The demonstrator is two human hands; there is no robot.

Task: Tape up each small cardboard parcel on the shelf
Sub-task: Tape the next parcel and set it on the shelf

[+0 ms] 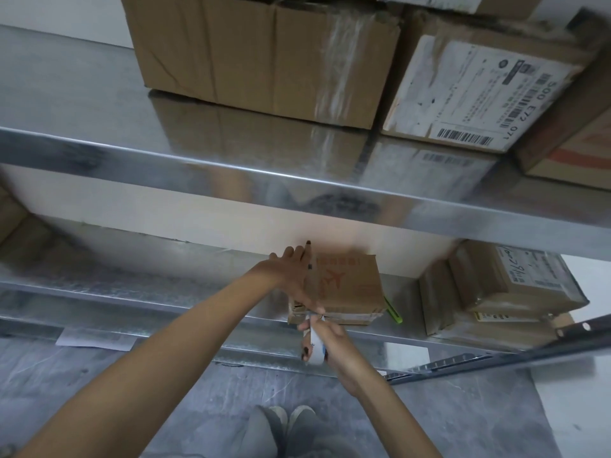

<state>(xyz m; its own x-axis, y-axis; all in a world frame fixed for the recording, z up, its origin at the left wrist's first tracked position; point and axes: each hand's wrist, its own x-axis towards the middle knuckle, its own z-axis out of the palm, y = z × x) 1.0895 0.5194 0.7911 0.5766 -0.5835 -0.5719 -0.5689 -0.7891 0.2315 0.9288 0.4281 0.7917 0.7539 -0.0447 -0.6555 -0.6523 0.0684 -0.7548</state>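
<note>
A small cardboard parcel (347, 285) with a red aeroplane print lies on the lower metal shelf (185, 289), near its front edge. My left hand (294, 276) lies flat with straight fingers on the parcel's left part, pressing it down. Just below the parcel's front edge, my right hand (325, 342) grips a roll of clear tape (314, 347). A short strip of tape runs from the roll up to the parcel's front left corner.
Two more taped parcels (502, 285) are stacked on the same shelf at the right. A green-handled tool (393, 312) sticks out from behind the parcel. Large boxes (264, 57) stand on the upper shelf. A white label (408, 355) hangs on the shelf front. My feet show on the grey floor.
</note>
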